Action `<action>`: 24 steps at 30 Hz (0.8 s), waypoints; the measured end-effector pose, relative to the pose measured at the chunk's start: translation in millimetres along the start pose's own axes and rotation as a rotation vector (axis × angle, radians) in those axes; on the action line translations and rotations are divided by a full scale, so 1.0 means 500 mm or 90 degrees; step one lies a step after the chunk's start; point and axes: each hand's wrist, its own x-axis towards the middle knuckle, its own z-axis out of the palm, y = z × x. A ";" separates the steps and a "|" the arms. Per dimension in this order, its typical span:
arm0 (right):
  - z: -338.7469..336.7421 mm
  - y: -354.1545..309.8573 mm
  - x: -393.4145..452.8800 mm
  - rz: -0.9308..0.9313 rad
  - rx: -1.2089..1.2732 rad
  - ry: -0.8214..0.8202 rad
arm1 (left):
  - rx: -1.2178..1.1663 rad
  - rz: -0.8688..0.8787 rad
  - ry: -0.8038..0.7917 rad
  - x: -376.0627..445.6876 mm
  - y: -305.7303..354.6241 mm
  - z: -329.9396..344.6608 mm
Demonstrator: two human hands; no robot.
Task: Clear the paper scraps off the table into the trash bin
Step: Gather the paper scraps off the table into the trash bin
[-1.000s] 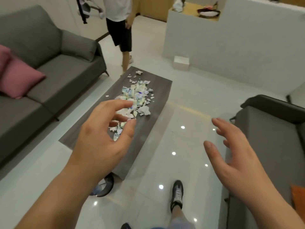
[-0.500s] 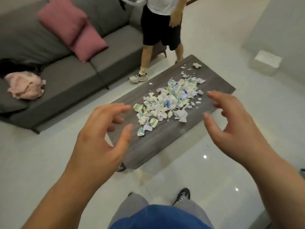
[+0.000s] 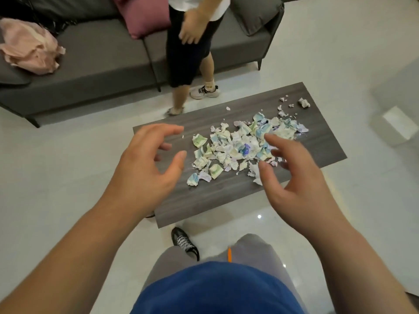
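Note:
A heap of crumpled paper scraps (image 3: 242, 146), white with green and blue print, covers the middle of a low dark wood-grain table (image 3: 226, 196). A few loose bits (image 3: 303, 102) lie toward its far right corner. My left hand (image 3: 149, 168) hovers over the table's left end, fingers spread and curled, holding nothing. My right hand (image 3: 292, 177) hovers at the heap's near right side, fingers apart, empty, hiding a few scraps. No trash bin is in view.
A person in black shorts (image 3: 188, 53) stands just beyond the table, in front of a grey sofa (image 3: 102, 62) with a pink cushion and a pink cloth (image 3: 29, 48). A white box (image 3: 399, 123) sits on the glossy floor at right. My own legs and a black shoe (image 3: 183, 242) are below.
The view has swung down and closer over the table. Both hands have come in toward the heap, the right one now reaching its edge. The standing person has stepped nearer.

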 end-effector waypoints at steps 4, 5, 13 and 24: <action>0.071 0.099 0.117 0.074 -0.015 -0.104 | -0.006 -0.039 0.008 0.082 -0.074 0.057; 0.107 0.141 0.154 0.118 -0.026 -0.150 | -0.002 -0.062 0.004 0.095 -0.110 0.085; 0.537 0.598 0.361 0.416 -0.198 -0.640 | 0.122 -0.483 -0.100 0.096 -0.489 0.457; 0.864 0.917 0.326 0.581 -0.188 -0.741 | 0.215 -0.632 -0.101 0.121 -0.810 0.881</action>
